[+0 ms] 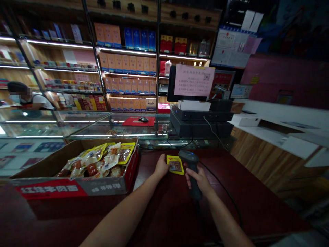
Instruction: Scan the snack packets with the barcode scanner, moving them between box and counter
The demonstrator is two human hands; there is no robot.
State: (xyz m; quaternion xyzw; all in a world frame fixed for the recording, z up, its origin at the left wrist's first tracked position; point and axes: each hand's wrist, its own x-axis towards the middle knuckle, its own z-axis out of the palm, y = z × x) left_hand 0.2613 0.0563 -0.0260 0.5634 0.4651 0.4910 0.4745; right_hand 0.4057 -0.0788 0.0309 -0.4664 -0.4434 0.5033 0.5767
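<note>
My right hand [199, 179] is wrapped round the grip of a dark barcode scanner [189, 157], whose cable trails off to the right. The scanner's head points toward a small yellow-edged snack packet [175, 164] just above the dark red counter. At the packet's left edge, my left hand [161, 166] pinches it with fingers closed; its fingertips are partly hidden. To the left stands an open cardboard box [77, 187] with several snack packets [96, 159] heaped inside, some clear-wrapped and some yellow-edged.
Behind the counter [159, 219] runs a glass display case [87, 128] bearing a red mouse pad [130, 120] and a mouse [143, 119]. A monitor [172, 84] with a pink notice stands over black boxes. A person [28, 97] is at far left, before shelves of boxed goods.
</note>
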